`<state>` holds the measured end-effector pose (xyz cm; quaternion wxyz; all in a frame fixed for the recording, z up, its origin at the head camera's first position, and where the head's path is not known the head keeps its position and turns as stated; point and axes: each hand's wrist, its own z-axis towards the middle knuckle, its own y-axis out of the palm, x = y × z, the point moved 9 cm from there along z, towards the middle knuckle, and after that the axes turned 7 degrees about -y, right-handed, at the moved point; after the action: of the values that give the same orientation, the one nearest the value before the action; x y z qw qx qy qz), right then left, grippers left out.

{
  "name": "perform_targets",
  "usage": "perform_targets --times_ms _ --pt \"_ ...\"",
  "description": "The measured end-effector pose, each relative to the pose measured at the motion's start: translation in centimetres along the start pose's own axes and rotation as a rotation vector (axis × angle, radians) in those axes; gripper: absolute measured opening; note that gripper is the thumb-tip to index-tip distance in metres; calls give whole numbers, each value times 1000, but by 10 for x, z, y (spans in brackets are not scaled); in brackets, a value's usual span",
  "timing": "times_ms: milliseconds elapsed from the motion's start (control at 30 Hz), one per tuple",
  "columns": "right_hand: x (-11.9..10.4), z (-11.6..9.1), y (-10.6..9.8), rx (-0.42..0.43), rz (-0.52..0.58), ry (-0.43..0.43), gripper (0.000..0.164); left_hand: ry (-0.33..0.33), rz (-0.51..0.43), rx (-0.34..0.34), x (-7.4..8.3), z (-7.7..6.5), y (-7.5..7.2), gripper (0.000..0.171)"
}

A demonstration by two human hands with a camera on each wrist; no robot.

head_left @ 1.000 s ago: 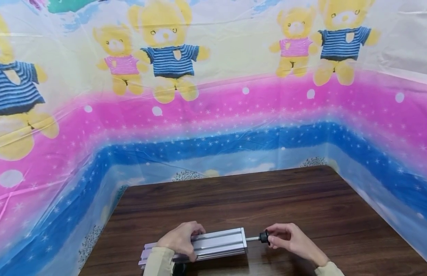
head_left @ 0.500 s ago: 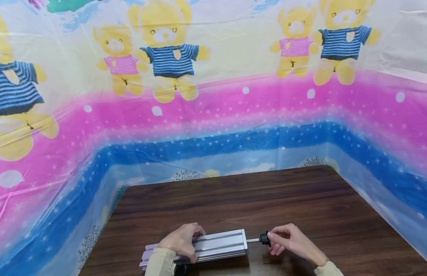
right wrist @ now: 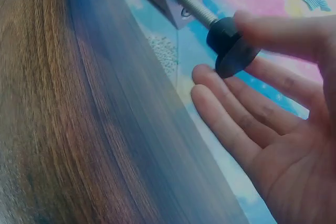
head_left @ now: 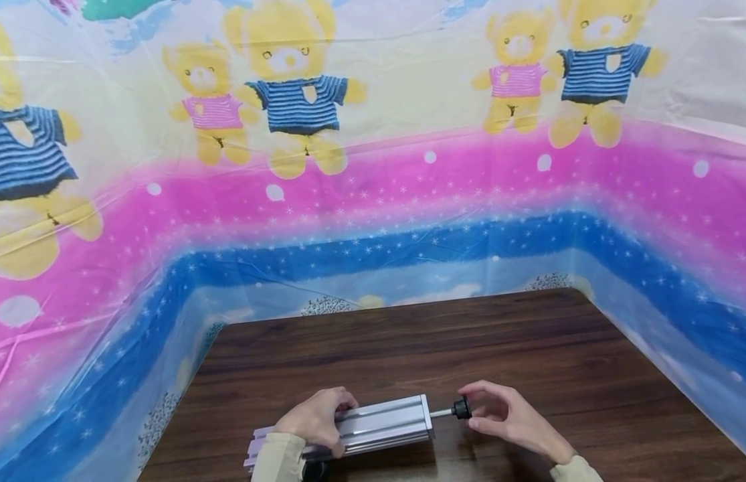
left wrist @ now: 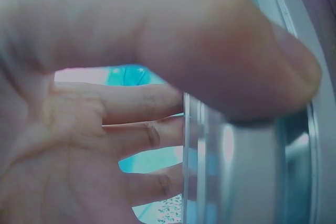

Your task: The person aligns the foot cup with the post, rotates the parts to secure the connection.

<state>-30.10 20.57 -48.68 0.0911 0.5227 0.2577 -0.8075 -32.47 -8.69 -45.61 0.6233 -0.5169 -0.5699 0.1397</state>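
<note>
My left hand (head_left: 312,418) grips a silver aluminium profile (head_left: 385,425) across its width, thumb on the near side and fingers on the far side. In the left wrist view the thumb lies over the profile's grooved face (left wrist: 252,166). A threaded rod with a black levelling foot (head_left: 461,408) sticks out of the profile's right end plate. Around that foot curl the thumb and index finger of my right hand (head_left: 511,422). The right wrist view has the thumb at the foot's round base (right wrist: 236,59), while the other fingers extend loosely below it.
Everything is above a dark wood-grain table (head_left: 409,348). Another black part (head_left: 315,470) shows under the profile beside the left sleeve (head_left: 279,455). A curtain (head_left: 373,254) printed with bears surrounds the table's back and sides.
The right thumb and index finger have spread wider around the foot and shifted slightly up. The foot and the profile's right end sit a little higher. My left hand keeps its hold.
</note>
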Motion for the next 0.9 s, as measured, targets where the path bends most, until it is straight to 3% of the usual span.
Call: perform_targets --times_ms 133,333,633,900 --pt "0 2 1 -5 -8 -18 43 12 -11 1 0 -1 1 60" --pt "3 2 2 -11 64 1 39 6 -23 -9 -2 -1 1 60" --pt "7 4 3 -11 25 50 33 -11 -38 -22 1 -1 2 61" --pt "11 6 7 -20 38 109 41 3 -34 -14 0 -3 3 61"
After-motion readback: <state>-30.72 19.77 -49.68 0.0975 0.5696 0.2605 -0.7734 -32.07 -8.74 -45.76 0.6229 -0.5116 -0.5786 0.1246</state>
